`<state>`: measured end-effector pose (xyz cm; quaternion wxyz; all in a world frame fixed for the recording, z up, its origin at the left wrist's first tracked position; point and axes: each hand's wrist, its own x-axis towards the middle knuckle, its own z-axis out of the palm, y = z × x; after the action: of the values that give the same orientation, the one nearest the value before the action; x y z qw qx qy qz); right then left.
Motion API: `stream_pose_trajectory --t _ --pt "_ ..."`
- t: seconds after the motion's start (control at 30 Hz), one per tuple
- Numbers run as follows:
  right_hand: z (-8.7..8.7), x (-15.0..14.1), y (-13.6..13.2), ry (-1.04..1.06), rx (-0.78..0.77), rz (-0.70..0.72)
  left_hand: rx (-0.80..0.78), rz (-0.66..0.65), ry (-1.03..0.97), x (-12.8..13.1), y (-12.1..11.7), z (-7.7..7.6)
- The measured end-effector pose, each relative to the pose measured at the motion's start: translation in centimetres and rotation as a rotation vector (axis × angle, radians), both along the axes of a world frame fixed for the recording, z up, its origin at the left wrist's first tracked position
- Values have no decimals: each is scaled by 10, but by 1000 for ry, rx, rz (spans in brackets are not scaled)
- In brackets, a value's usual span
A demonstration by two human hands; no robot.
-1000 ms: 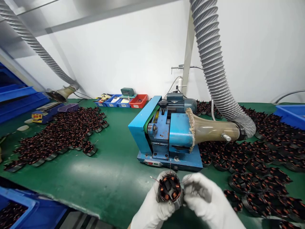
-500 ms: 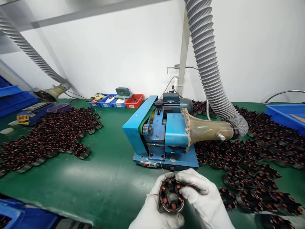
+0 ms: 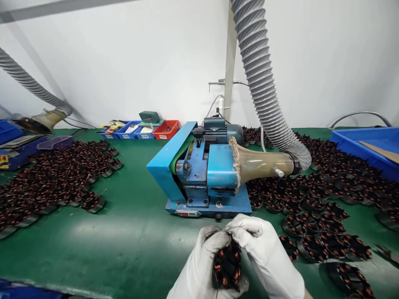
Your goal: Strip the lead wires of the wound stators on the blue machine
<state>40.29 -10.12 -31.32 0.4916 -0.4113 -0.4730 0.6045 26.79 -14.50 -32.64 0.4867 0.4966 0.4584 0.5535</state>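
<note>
A motor stator (image 3: 227, 268), a dark ring with copper windings, is held in my white-gloved left hand (image 3: 198, 259) near the front edge of the green bench. Its wound face is tilted, and gloved fingers wrap its left side and underside. My right hand (image 3: 263, 245), gloved as well, has its thumb and fingertips pinched together at the stator's upper rim, close to the left thumb. Whatever lies between those fingertips is hidden. Just beyond both hands stands a blue belt machine (image 3: 199, 174) with a green belt (image 3: 179, 155).
Many similar stators (image 3: 314, 247) cover the bench's right side, others (image 3: 62, 178) the left. A translucent suction hood (image 3: 264, 162) with a grey hose (image 3: 255, 62) adjoins the machine. Small bins (image 3: 166, 129) stand at the back. Pliers (image 3: 386, 253) lie far right.
The stator has turned from facing up at me to a tilted, more sideways pose. My right fingertips have shifted from its right side to its upper rim. The view has swung slightly right.
</note>
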Motion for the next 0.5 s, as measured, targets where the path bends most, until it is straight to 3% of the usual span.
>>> stream_pose_trajectory --t 0.07,0.13,0.2,0.37,0.5 --pt "-4 6 5 150 -49 -75 153 53 181 3 -1 -3" --pt "-13 12 9 312 -71 -293 264 127 325 5 -1 -8" --pt "-22 12 7 315 -52 -453 207 182 322 6 3 -13" --pt "-36 -19 -2 51 -76 -278 -122 136 -103 20 26 -33" --pt "-39 -34 9 -97 -92 -316 -219 207 -387 34 50 -46"
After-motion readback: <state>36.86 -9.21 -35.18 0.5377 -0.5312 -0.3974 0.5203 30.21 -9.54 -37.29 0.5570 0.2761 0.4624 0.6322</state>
